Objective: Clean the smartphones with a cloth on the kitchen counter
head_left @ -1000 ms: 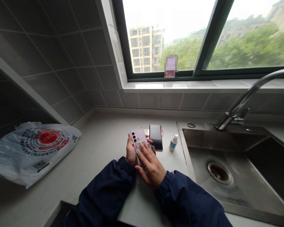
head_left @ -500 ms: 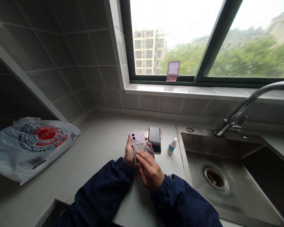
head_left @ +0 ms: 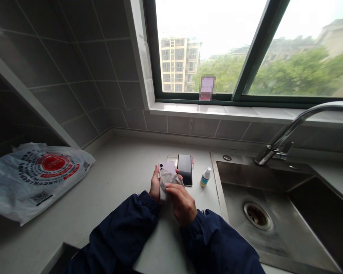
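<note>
A pale pink smartphone (head_left: 168, 166), back side up, rests in my left hand (head_left: 155, 185), whose thumb and fingers wrap its edges. Over the phone's lower part lies a thin grey cloth (head_left: 171, 177). My right hand (head_left: 184, 203) pinches this cloth with its fingertips against the phone's back. Just beyond them a second phone, with a black screen (head_left: 185, 170), lies on the counter, partly over a clear phone case (head_left: 171, 160). A small white-capped spray bottle (head_left: 205, 177) with a blue and yellow label stands to the right.
To the right is a steel sink (head_left: 257, 190) with a chrome faucet (head_left: 277, 140). A white plastic bag (head_left: 40, 179) with red and black print sits on the white counter (head_left: 117, 167) at left. A window (head_left: 217, 49) is behind.
The cloth now reaches higher on the phone's back and covers part of its camera area. My right hand's fingers have drawn together more. The view has shifted slightly.
</note>
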{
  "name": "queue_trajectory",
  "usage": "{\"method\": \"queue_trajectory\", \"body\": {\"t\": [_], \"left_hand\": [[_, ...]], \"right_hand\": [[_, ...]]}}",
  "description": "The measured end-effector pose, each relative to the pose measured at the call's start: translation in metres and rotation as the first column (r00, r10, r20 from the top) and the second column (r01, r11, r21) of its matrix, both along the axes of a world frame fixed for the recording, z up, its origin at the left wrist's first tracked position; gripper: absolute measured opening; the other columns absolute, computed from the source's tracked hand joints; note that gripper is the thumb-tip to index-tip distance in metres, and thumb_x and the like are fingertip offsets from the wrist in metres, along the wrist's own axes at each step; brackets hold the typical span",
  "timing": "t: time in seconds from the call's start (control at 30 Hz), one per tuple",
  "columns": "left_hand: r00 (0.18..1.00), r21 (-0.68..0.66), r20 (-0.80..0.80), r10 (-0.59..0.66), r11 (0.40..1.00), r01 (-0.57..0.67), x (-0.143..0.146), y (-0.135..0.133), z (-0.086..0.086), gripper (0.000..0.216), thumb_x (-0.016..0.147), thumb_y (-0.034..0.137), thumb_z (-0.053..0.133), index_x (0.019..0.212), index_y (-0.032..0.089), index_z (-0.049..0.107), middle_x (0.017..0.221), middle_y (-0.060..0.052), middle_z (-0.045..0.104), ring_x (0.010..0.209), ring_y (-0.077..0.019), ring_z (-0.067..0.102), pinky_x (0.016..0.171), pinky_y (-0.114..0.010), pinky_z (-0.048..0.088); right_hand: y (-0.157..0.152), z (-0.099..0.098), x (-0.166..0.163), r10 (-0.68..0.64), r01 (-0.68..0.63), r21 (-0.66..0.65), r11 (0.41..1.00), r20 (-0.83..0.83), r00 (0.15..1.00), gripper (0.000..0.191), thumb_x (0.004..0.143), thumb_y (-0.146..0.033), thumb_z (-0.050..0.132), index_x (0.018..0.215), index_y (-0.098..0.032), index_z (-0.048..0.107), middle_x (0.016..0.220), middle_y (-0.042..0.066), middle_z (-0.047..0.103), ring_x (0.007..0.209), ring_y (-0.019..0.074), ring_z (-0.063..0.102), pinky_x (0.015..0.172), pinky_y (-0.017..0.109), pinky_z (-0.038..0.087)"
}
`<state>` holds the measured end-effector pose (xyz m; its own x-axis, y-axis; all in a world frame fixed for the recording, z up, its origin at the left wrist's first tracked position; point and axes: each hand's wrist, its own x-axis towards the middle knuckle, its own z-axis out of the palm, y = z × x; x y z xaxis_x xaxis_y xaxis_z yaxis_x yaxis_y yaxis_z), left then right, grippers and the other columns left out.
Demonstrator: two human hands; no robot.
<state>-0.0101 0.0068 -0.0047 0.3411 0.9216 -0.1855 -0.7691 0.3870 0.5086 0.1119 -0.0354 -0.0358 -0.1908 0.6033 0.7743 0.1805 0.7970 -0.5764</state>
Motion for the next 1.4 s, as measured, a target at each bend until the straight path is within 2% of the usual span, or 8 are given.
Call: {"method": "queue_trajectory", "body": {"t": [0.1,0.37,0.57,0.77,1.0,1.13,1.23,1.4], "left_hand": [[1.000,0.027,0.026,0.010,1.000,-0.010,0.000,0.000,-0.002,0.077,0.090,0.070,0.031,0.113,0.005,0.064,0.091,-0.020,0.071,0.086,-0.0323,0.069,0.083,-0.046,0.051],[1.000,-0.005,0.013,-0.024,1.000,0.024,0.000,-0.002,-0.002,0.079,0.089,0.073,0.026,0.099,0.006,0.068,0.083,-0.018,0.070,0.079,-0.0285,0.068,0.079,-0.040,0.052],[1.000,-0.040,0.009,-0.004,0.999,0.004,0.001,-0.003,0.005,0.080,0.089,0.073,0.027,0.098,0.005,0.068,0.083,-0.019,0.070,0.080,-0.0300,0.068,0.081,-0.043,0.052],[0.996,-0.059,0.079,0.047,0.997,-0.042,0.004,-0.003,0.006,0.074,0.092,0.068,0.029,0.114,0.007,0.065,0.092,-0.018,0.070,0.093,-0.0325,0.068,0.088,-0.048,0.051],[0.994,-0.083,0.111,-0.006,0.996,0.016,0.010,-0.008,0.004,0.068,0.094,0.063,0.033,0.123,0.008,0.060,0.098,-0.016,0.070,0.099,-0.0307,0.067,0.093,-0.044,0.051],[0.992,-0.084,0.116,-0.046,0.995,0.056,0.011,-0.013,0.006,0.069,0.096,0.061,0.031,0.124,0.005,0.059,0.098,-0.017,0.070,0.099,-0.0304,0.068,0.094,-0.041,0.051],[0.994,-0.061,0.106,-0.032,0.997,0.039,0.011,-0.012,0.005,0.068,0.095,0.060,0.036,0.125,0.004,0.059,0.099,-0.018,0.071,0.100,-0.0314,0.068,0.095,-0.041,0.050],[0.994,-0.044,0.105,-0.007,0.999,0.011,0.010,-0.009,0.001,0.069,0.095,0.059,0.038,0.133,0.005,0.055,0.109,-0.019,0.071,0.109,-0.0334,0.066,0.103,-0.044,0.044]], "right_hand": [[0.002,0.001,0.001,-0.030,0.030,-0.017,0.999,-0.008,1.000,0.034,0.093,-0.003,0.045,0.116,-0.019,0.063,0.116,0.011,0.068,0.111,0.0198,0.065,0.097,0.036,0.056],[0.003,0.002,0.001,-0.051,0.052,-0.045,0.998,0.030,0.998,0.015,0.089,-0.016,0.065,0.103,-0.020,0.069,0.111,0.010,0.068,0.104,0.0202,0.067,0.096,0.033,0.056],[0.001,0.003,0.002,-0.060,0.064,-0.060,0.996,0.064,0.996,0.017,0.090,-0.018,0.063,0.105,-0.021,0.071,0.119,0.012,0.065,0.112,0.0228,0.064,0.103,0.039,0.052],[0.004,0.004,0.005,-0.025,0.026,-0.039,0.999,0.038,0.999,0.041,0.090,-0.006,0.045,0.125,-0.019,0.063,0.123,0.013,0.064,0.119,0.0231,0.061,0.103,0.040,0.053],[0.012,0.005,0.010,-0.140,0.140,0.001,0.990,0.014,0.990,0.031,0.092,-0.009,0.058,0.118,-0.022,0.068,0.120,0.011,0.066,0.112,0.0228,0.064,0.100,0.039,0.054],[0.013,0.010,0.015,-0.170,0.164,0.070,0.984,0.085,0.982,0.030,0.091,-0.011,0.061,0.117,-0.023,0.069,0.123,0.011,0.065,0.119,0.0251,0.059,0.102,0.043,0.053],[0.013,0.014,0.017,-0.175,0.163,0.087,0.983,0.167,0.970,0.028,0.091,-0.017,0.063,0.118,-0.022,0.068,0.126,0.012,0.063,0.123,0.0272,0.056,0.105,0.046,0.051],[0.014,0.014,0.017,-0.147,0.125,0.093,0.988,0.298,0.943,0.040,0.095,-0.023,0.057,0.134,-0.017,0.057,0.143,0.015,0.052,0.139,0.0311,0.042,0.112,0.052,0.044]]}}
